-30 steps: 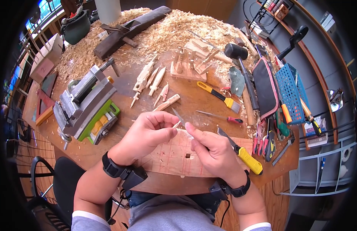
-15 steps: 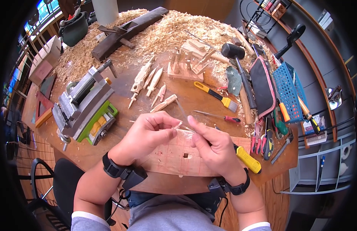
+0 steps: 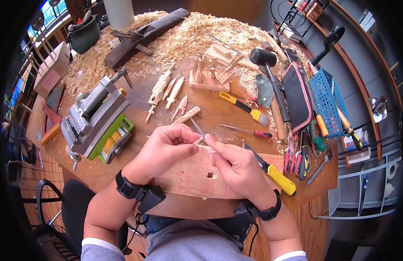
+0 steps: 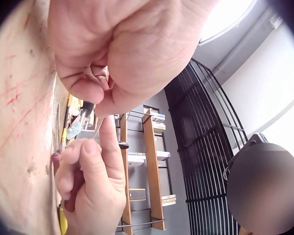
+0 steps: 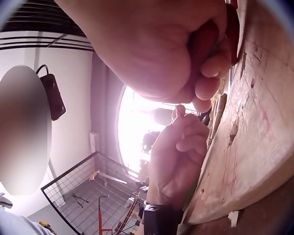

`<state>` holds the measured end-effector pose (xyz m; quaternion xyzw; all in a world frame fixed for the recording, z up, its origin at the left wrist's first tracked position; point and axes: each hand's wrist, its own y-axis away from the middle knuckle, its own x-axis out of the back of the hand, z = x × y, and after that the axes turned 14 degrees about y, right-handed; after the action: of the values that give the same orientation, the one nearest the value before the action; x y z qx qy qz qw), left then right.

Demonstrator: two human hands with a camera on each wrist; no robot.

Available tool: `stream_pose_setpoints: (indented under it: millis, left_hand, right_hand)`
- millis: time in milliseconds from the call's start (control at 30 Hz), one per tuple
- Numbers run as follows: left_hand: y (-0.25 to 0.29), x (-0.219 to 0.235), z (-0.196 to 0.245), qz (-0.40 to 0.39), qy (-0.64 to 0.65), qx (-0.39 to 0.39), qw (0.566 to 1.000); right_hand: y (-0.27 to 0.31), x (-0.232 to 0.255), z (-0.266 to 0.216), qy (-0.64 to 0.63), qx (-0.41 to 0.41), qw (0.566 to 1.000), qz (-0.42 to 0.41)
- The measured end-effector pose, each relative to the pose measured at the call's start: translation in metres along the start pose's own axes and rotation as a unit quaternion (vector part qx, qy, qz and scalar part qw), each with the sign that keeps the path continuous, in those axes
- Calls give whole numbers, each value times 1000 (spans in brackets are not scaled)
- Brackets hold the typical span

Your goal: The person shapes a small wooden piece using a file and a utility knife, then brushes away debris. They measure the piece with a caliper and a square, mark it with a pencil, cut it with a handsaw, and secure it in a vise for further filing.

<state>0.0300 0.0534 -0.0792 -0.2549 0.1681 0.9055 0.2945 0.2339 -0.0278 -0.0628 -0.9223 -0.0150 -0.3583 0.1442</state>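
Observation:
My left hand (image 3: 168, 150) pinches a small, pale wood piece (image 3: 200, 140) between thumb and forefinger, mostly hidden by the fingertips. My right hand (image 3: 238, 167) grips a slim metal file (image 3: 195, 125), its thumb and forefinger along the shaft. The file's shaft slants up and left past the left fingertips, right at the wood piece. In the right wrist view, a dark red handle (image 5: 204, 44) shows inside the right palm. Both hands are above a flat board (image 3: 184, 178) with red pencilled lines and a small square hole. A yellow-handled knife (image 3: 281, 179) lies by the right wrist.
Carved wooden pieces (image 3: 175, 92) lie beyond the hands, near a small peg stand (image 3: 209, 82). A grey vise (image 3: 95, 111) stands at left. A brush (image 3: 245, 108), a red-handled file (image 3: 262, 134) and a mallet (image 3: 269, 65) lie at right. Shavings (image 3: 210, 30) cover the far side.
The right hand and file first shift slightly right, then back left, the file's tip swinging left over the table. The left hand stays nearly still, pinching the wood piece.

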Motion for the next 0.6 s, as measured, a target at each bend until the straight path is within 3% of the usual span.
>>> stream_pose_setpoints:
  millis: [167,267,367,600]
  left_hand:
    - [1,-2,3,10,7,10,1000]
    - [0,0,1,8,2,-16,1000]
    - [1,-5,-2,-14,12,14,1000]
    - [0,0,7,23,13,7,1000]
  right_hand:
    - [4,7,-4,-4,-6,1000,18]
    - [3,7,-5,16,5,1000,-12]
    - [2,2,-2,54,-3,998,-14]
    - [6,5,-5,-19,-20,999,28]
